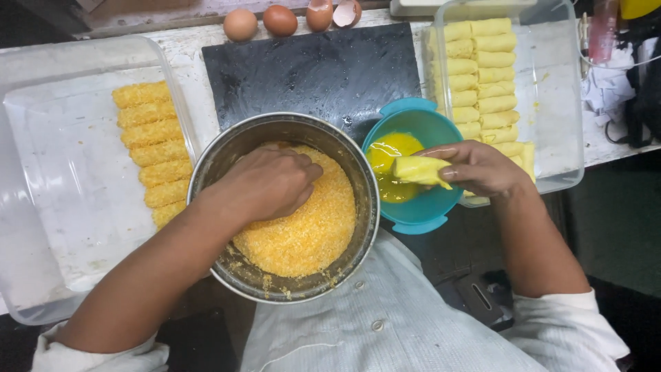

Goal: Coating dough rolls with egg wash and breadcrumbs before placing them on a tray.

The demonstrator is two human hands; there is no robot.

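Egg-wet roll [421, 169] pinched in right hand [482, 169] over teal bowl [420, 213], left hand [265, 182] curled, fingers buried in breadcrumbs [303, 231]

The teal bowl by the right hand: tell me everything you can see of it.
The teal bowl is round, plastic-looking, with small tab handles at its upper left and lower rim. It stands upright between the metal bowl of crumbs and the clear tray of rolls, partly on the black slab. Yellow beaten egg pools inside. The right hand holds a wet roll over it.
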